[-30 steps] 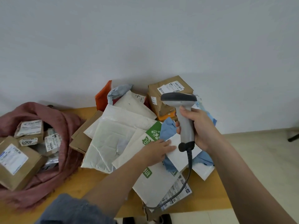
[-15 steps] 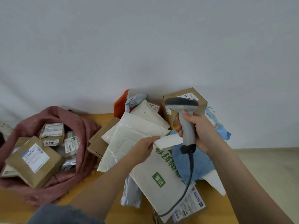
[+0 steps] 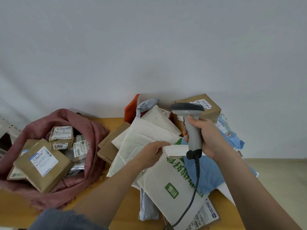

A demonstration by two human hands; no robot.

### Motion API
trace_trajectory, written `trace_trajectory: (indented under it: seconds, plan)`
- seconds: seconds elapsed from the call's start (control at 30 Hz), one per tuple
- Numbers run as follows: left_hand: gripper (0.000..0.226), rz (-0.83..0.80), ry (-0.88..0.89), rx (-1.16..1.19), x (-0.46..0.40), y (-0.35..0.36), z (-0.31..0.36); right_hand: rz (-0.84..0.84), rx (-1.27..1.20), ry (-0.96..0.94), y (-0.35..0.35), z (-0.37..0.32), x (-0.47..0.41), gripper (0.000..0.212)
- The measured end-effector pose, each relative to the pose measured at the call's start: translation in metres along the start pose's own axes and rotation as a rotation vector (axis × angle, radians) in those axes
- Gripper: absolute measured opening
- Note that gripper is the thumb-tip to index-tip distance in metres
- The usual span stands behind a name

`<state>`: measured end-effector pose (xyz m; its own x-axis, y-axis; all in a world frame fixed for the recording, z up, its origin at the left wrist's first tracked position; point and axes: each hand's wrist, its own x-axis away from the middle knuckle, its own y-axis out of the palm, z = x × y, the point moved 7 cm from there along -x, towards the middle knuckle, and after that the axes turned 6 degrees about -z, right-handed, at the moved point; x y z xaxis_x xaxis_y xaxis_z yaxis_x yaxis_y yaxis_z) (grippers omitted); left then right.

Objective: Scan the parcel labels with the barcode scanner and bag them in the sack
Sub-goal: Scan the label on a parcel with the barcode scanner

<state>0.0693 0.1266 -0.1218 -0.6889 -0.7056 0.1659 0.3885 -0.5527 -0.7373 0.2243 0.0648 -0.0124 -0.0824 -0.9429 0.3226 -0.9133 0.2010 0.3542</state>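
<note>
Two hands work over a wooden desk (image 3: 106, 121) piled with parcels against a pale wall. Right hand (image 3: 209, 138) grips the upright handle of a grey barcode scanner (image 3: 191, 130), its dark head pointing left and its coiled cable (image 3: 192, 193) trailing down over the pile. Left hand (image 3: 150, 154) pinches the top edge of a white mailer with green print (image 3: 169, 185), lifted slightly just beside the scanner handle. Beneath and around it lie white padded envelopes (image 3: 141, 138), a blue plastic bag (image 3: 209, 173) and a brown box with a label (image 3: 207, 105) at the back. On the left of the desk, well apart from the pile, a pink sack (image 3: 93, 130) sits open, holding several labelled cardboard parcels (image 3: 43, 163).
</note>
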Motion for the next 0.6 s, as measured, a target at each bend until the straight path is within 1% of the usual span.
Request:
trace_trajectory:
  seconds: [0.13, 0.23, 0.33, 0.4, 0.53, 0.6]
  plan:
    - [0.034, 0.042, -0.019, 0.077, 0.002, -0.006, -0.005, 0.002, 0.006, -0.005, 0.001, 0.000, -0.001, 0.018]
    - [0.032, 0.127, -0.074, 0.153, 0.005, -0.017, -0.013, -0.005, -0.011, -0.013, 0.001, -0.001, -0.002, 0.021]
    - [0.026, 0.219, -0.143, 0.247, 0.010, -0.033, -0.029, -0.015, -0.034, -0.028, 0.004, -0.002, -0.004, 0.016]
    - [0.025, 0.267, -0.215, 0.401, 0.016, -0.043, -0.042, -0.022, -0.039, -0.031, 0.007, -0.003, -0.005, 0.015]
    - [0.029, 0.336, -0.328, 0.784, 0.032, -0.059, -0.062, -0.045, -0.046, -0.013, 0.018, -0.002, -0.009, 0.022]
    - [0.026, 0.384, -0.360, 0.892, 0.039, -0.068, -0.071, -0.065, -0.055, -0.002, 0.026, 0.001, -0.011, 0.022]
